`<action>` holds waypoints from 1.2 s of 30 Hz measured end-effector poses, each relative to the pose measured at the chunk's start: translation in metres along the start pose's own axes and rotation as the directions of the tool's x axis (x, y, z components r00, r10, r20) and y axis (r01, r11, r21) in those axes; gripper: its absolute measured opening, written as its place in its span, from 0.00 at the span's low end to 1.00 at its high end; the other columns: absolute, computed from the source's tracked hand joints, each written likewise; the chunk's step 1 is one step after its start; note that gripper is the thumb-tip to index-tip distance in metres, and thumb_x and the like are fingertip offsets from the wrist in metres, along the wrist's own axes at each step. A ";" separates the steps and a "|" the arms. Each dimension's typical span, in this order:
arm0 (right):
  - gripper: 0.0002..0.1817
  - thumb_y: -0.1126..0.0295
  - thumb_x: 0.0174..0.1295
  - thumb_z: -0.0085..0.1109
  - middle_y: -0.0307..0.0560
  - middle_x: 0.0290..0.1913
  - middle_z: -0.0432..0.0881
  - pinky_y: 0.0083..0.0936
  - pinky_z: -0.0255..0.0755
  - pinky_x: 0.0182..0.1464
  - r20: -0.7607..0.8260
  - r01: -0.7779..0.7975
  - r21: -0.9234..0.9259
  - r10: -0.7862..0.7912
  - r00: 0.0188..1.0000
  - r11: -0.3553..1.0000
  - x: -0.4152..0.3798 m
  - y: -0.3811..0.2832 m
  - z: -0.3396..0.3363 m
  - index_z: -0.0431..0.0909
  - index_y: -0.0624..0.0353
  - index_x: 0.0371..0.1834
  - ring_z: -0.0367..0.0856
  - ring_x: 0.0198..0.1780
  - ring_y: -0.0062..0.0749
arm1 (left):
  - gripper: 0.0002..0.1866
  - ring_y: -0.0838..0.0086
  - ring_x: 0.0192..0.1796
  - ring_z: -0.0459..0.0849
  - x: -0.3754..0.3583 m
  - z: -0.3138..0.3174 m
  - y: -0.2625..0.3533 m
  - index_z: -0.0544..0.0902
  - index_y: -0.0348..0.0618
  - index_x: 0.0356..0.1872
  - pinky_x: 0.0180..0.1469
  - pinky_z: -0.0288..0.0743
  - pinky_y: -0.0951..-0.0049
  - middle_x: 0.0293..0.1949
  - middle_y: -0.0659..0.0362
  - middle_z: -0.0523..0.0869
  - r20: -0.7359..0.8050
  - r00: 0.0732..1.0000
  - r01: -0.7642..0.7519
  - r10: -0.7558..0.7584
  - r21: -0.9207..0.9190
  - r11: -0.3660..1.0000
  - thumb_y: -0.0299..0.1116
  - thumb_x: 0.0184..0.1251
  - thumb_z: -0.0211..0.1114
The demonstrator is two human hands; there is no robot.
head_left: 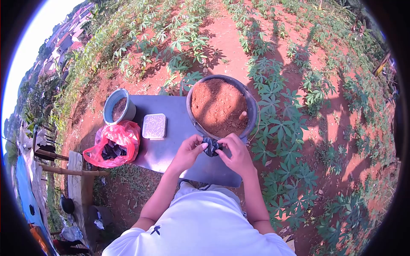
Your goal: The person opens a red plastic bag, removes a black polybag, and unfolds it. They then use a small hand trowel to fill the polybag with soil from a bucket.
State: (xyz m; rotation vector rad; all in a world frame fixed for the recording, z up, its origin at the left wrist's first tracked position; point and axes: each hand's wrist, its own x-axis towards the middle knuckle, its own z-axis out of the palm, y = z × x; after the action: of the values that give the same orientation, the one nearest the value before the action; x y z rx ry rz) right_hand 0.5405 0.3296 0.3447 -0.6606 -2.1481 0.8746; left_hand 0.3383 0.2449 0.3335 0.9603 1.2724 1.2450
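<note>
- So the main thing here is a small, crumpled, black thin-plastic bag [210, 148], held up between both hands over the near edge of the basin; can't tell if it's touching the rim.
- Left hand [191, 150]: grip is nearly closed, thumb and fingertip pinching the bag's edge at 9 o'clock.
- Right hand [233, 154]: grip is closed down to a pinch too, thumb and fingers on the bag's 3 o'clock side. Some fingertips are hidden, so no idea how many are really in contact.
- Clock centred on the bag, 12 pointing away from the wearer: the big, round, dark basin [253, 106] heaped with crumbly reddish-brown soil [215, 100] sits at 12, just beyond the hands.
- At 10 there's a square, clear plastic tub [154, 126] of pale little bits, with a round blue-grey bucket [130, 112] holding brown stuff farther out.
- At 9, a glossy pinkish-red plastic bag [128, 147] gapes open with dark plastic [113, 151] inside.
- All of that is on or against a smooth grey-blue counter [175, 112].
- Handling, my guess: next to no weight, floppy, a bit slippery, easy to tear. I'd pinch opposite sides of the rim with fingertip pads and go gently.
</note>
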 end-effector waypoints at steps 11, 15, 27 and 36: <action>0.13 0.81 0.53 0.67 0.46 0.36 0.77 0.36 0.76 0.46 -0.057 -0.102 0.120 0.110 0.992 0.988 -0.006 0.029 0.028 0.78 0.61 0.42 0.82 0.39 0.41 | 0.06 0.84 0.41 0.77 0.006 -0.012 -0.019 0.79 0.40 0.44 0.47 0.72 0.78 0.36 0.68 0.83 -0.038 0.998 0.048 -0.046 0.059 0.997 0.31 0.79 0.62; 0.11 0.81 0.53 0.65 0.46 0.34 0.76 0.36 0.74 0.43 -0.054 -0.108 0.092 0.113 0.992 0.990 -0.003 0.027 0.023 0.78 0.61 0.40 0.80 0.37 0.42 | 0.11 0.75 0.44 0.77 0.010 0.003 -0.010 0.78 0.38 0.47 0.49 0.74 0.72 0.41 0.60 0.79 -0.213 0.976 0.019 0.053 0.322 0.947 0.33 0.74 0.68; 0.13 0.82 0.52 0.65 0.47 0.34 0.74 0.39 0.73 0.41 -0.064 -0.086 -0.010 0.086 0.994 0.996 0.008 0.019 0.016 0.78 0.61 0.42 0.78 0.35 0.42 | 0.19 0.52 0.53 0.78 0.005 0.038 0.024 0.76 0.38 0.47 0.54 0.75 0.57 0.46 0.49 0.75 -0.001 0.961 -0.187 0.277 0.735 0.651 0.32 0.58 0.74; 0.16 0.86 0.52 0.66 0.47 0.34 0.74 0.34 0.76 0.38 -0.081 -0.027 0.050 0.031 0.996 0.998 0.008 0.003 0.015 0.79 0.62 0.44 0.79 0.34 0.38 | 0.15 0.53 0.44 0.82 0.004 0.034 0.027 0.76 0.37 0.41 0.49 0.77 0.57 0.40 0.49 0.78 -0.042 0.955 -0.175 0.293 0.718 0.673 0.25 0.56 0.72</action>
State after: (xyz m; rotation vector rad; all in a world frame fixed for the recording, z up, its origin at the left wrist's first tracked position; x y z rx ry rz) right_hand 0.5250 0.3307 0.3385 -0.6918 -2.0428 0.8978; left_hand 0.3678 0.2569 0.3628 1.6535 1.8661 1.0231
